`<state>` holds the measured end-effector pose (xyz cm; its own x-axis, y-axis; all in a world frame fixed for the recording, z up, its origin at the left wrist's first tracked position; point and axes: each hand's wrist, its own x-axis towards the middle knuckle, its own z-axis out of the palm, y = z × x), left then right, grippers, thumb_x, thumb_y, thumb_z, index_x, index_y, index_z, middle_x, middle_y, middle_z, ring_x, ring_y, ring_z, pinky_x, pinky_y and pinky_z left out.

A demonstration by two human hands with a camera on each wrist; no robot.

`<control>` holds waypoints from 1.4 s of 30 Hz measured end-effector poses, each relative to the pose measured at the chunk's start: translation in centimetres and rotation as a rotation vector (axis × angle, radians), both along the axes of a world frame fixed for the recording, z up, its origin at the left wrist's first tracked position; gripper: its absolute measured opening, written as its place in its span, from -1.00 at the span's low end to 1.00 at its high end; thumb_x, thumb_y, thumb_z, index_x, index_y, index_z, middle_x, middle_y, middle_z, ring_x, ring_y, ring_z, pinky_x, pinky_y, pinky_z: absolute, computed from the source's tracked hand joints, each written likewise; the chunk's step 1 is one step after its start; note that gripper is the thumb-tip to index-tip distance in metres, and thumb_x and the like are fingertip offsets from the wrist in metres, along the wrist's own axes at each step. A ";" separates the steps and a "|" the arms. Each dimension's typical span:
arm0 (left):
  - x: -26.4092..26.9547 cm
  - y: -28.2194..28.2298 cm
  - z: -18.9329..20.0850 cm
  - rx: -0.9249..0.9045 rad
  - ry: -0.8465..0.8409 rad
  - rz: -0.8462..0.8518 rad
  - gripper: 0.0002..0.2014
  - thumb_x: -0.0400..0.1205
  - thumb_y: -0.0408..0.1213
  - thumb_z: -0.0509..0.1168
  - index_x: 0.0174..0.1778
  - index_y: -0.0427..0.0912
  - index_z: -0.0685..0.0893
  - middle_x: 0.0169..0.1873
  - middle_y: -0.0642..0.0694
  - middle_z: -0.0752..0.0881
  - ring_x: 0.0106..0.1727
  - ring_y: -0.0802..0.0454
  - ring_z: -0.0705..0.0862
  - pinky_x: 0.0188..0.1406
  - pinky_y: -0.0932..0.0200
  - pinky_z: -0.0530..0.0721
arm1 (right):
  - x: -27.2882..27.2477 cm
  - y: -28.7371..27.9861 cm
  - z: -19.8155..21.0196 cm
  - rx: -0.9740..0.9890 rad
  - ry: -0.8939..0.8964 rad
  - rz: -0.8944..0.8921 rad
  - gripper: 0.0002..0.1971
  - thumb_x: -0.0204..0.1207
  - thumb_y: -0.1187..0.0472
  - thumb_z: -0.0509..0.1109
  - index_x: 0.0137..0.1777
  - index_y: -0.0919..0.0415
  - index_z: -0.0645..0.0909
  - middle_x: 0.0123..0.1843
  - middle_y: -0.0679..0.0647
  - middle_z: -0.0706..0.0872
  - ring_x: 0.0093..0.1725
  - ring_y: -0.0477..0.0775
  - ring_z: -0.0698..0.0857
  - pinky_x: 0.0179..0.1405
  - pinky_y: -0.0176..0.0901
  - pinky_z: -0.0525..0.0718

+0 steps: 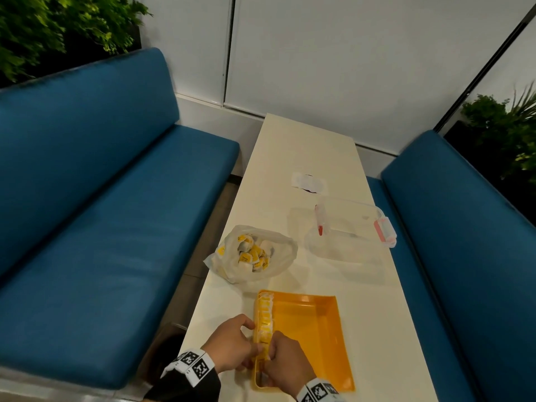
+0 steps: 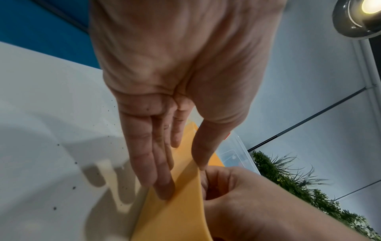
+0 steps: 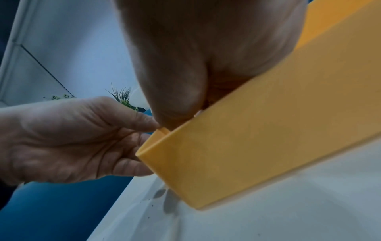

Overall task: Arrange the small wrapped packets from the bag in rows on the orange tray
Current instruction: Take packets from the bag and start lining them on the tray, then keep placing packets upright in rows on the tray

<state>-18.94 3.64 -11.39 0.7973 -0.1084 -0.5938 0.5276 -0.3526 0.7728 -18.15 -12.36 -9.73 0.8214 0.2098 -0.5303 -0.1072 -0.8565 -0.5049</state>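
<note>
Booth with blue benches either side of a long white counter. The orange tray sits at the near end, and so far just one row of packets runs along its left wall, so most of the floor's bare. The bag behind it holds plenty more. The left hand has straight fingers pressed flat on the outside wall; the right hand reaches into the row's near end, but I can't tell what it's pinching. I'd say early days.
</note>
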 end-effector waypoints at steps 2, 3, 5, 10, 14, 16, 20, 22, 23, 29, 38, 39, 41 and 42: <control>0.0 0.0 0.0 -0.006 0.001 0.003 -0.59 0.56 -0.23 0.52 0.27 -0.02 0.54 -0.28 -0.11 0.80 -0.33 0.00 0.83 -0.40 0.20 0.75 | -0.1 0.0 0.1 0.001 0.006 -0.003 -0.76 0.33 0.24 0.38 -0.34 -0.05 0.37 -0.36 -0.13 0.54 -0.18 0.10 0.72 -0.26 -0.18 0.64; 0.0 0.0 -0.1 -0.011 0.001 0.005 -0.59 0.56 -0.24 0.51 0.27 -0.03 0.54 -0.29 -0.12 0.79 -0.34 0.00 0.82 -0.42 0.21 0.72 | -0.2 0.0 0.2 -0.003 0.003 0.005 -0.81 0.32 0.21 0.36 -0.36 -0.02 0.39 -0.35 -0.10 0.57 -0.23 0.04 0.68 -0.25 -0.19 0.62; 0.0 0.1 -0.2 -0.018 0.004 0.005 -0.59 0.55 -0.26 0.51 0.27 -0.04 0.54 -0.28 -0.14 0.78 -0.35 -0.01 0.81 -0.44 0.22 0.69 | -0.3 -0.1 0.4 -0.009 0.007 0.039 -0.87 0.26 0.13 0.39 -0.37 0.00 0.46 -0.27 -0.06 0.67 -0.25 -0.07 0.63 -0.28 -0.31 0.55; 0.2 0.2 0.2 -0.009 0.006 -0.029 -0.59 0.54 -0.29 0.51 0.25 -0.02 0.53 -0.24 -0.18 0.79 -0.34 -0.03 0.79 -0.43 0.20 0.72 | 0.1 0.0 -0.2 -0.057 0.009 0.107 -0.80 0.29 0.16 0.47 -0.37 -0.05 0.47 -0.06 0.00 0.72 -0.12 -0.03 0.65 -0.25 -0.41 0.54; 0.3 0.2 0.6 0.005 0.015 -0.046 -0.60 0.53 -0.28 0.50 0.23 -0.01 0.53 -0.20 -0.21 0.84 -0.31 -0.04 0.82 -0.36 0.16 0.79 | 0.3 0.6 -0.2 -0.096 -0.048 0.126 -0.78 0.42 0.11 0.39 -0.36 -0.07 0.41 0.02 0.06 0.67 -0.01 0.04 0.64 -0.09 -0.26 0.55; 0.2 0.1 0.6 0.015 0.017 -0.048 -0.59 0.53 -0.28 0.49 0.23 0.00 0.53 -0.16 -0.25 0.86 -0.31 -0.04 0.83 -0.33 0.15 0.79 | 0.3 0.8 0.0 -0.114 -0.064 0.145 -0.78 0.46 0.08 0.38 -0.33 -0.07 0.40 0.03 0.09 0.65 0.03 0.07 0.64 0.00 -0.18 0.55; 0.1 0.2 0.8 0.026 0.007 -0.064 -0.58 0.53 -0.25 0.49 0.27 0.01 0.52 -0.22 -0.18 0.85 -0.35 0.01 0.79 -0.37 0.19 0.77 | 0.2 0.7 0.1 -0.104 -0.082 0.135 -0.74 0.48 0.13 0.39 -0.33 -0.09 0.38 -0.02 0.01 0.57 -0.03 0.02 0.54 0.02 -0.18 0.55; 0.0 0.4 1.0 0.039 0.000 -0.085 -0.56 0.53 -0.20 0.51 0.28 0.01 0.52 -0.21 -0.13 0.83 -0.34 0.02 0.79 -0.34 0.18 0.79 | 0.0 0.6 0.1 -0.079 -0.072 0.137 -0.84 0.53 0.14 0.35 -0.20 -0.11 0.46 0.01 0.02 0.59 -0.02 0.01 0.56 0.08 -0.19 0.58; 0.0 0.5 1.2 0.059 0.000 -0.106 -0.55 0.53 -0.14 0.52 0.28 0.02 0.53 -0.18 -0.13 0.83 -0.33 0.03 0.79 -0.31 0.17 0.80 | -0.1 0.6 0.4 -0.068 -0.074 0.133 -0.88 0.55 0.13 0.33 -0.15 -0.12 0.48 0.03 0.03 0.62 0.00 0.01 0.58 0.04 -0.23 0.57; 2.9 1.2 6.8 0.253 -0.175 -0.289 -0.74 0.63 0.02 0.38 0.05 -0.11 0.71 -0.19 0.02 0.76 -0.38 0.20 0.76 -0.34 0.30 0.69 | 0.9 0.1 1.3 -0.030 -0.099 0.042 -0.83 0.33 0.00 0.31 -0.15 -0.10 0.70 -0.11 -0.11 0.77 -0.10 -0.16 0.69 -0.02 -0.32 0.65; 14.1 1.5 10.4 0.739 -0.430 -0.422 -0.80 0.65 -0.34 0.28 0.13 -0.22 0.75 0.12 -0.15 0.77 0.14 -0.15 0.75 -0.02 0.13 0.61 | 8.3 -0.3 7.3 0.311 -0.266 -0.407 -0.72 0.49 0.00 0.52 0.01 0.14 0.55 -0.21 0.13 0.75 -0.39 0.08 0.81 -0.47 -0.12 0.68; 15.0 1.4 9.8 0.766 -0.410 -0.469 -0.81 0.66 -0.33 0.31 0.15 -0.23 0.74 0.14 -0.17 0.77 0.15 -0.16 0.75 -0.01 0.11 0.59 | 9.3 0.0 7.7 0.342 -0.252 -0.451 -0.65 0.50 -0.03 0.52 0.09 0.15 0.52 -0.17 0.14 0.75 -0.36 0.10 0.82 -0.49 -0.13 0.71; 16.3 1.1 8.5 0.810 -0.381 -0.553 -0.79 0.67 -0.33 0.33 0.20 -0.23 0.72 0.18 -0.21 0.76 0.18 -0.20 0.74 0.08 0.05 0.63 | 10.8 0.7 8.2 0.383 -0.210 -0.503 -0.53 0.52 -0.07 0.50 0.26 0.13 0.40 -0.12 0.15 0.77 -0.31 0.11 0.83 -0.49 -0.13 0.75; 16.8 1.0 7.8 0.817 -0.381 -0.582 -0.75 0.68 -0.33 0.32 0.26 -0.21 0.69 0.23 -0.21 0.74 0.22 -0.21 0.73 0.16 0.01 0.65 | 11.4 0.9 8.1 0.391 -0.197 -0.513 -0.50 0.54 -0.06 0.49 0.32 0.10 0.35 -0.10 0.15 0.77 -0.30 0.12 0.84 -0.48 -0.12 0.77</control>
<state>-2.16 4.59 -3.55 0.8993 -0.2143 -0.3812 -0.1146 -0.9567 0.2676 -6.74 -11.41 -1.59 0.9417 -0.0867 -0.3252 -0.3263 -0.4717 -0.8192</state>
